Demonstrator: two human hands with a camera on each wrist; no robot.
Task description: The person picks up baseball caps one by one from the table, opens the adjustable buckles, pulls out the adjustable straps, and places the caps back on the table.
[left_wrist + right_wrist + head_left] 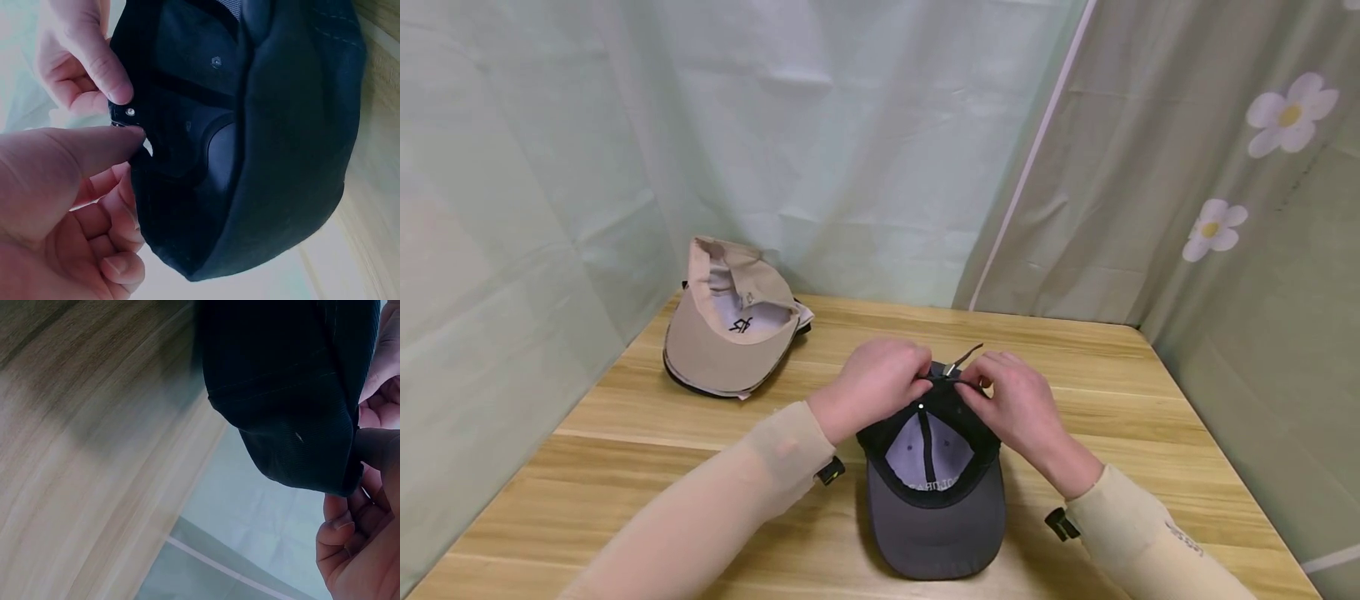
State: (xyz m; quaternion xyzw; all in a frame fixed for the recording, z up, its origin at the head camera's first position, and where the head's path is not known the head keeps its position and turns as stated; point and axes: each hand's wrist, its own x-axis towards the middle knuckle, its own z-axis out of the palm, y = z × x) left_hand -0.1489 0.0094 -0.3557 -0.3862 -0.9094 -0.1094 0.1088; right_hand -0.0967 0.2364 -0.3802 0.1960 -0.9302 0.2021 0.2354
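Note:
A dark baseball cap (936,533) lies on the table, its brim toward me and its open inside facing up. My left hand (880,379) pinches the rear band on the left of the strap's metal buckle (950,369). On the other side, my right hand (1011,400) pinches the same band with thumb and fingers. A loose strap end (972,353) sticks up between the hands. In the left wrist view the left thumb (106,147) presses the cap's band near a small eyelet. The right wrist view shows the cap's dark outer side (281,394) beside the right fingers.
Beige caps (722,350), seemingly stacked, sit at the table's back left with the inside showing. Curtains (850,150) hang behind and along both sides of the wooden table (1120,392).

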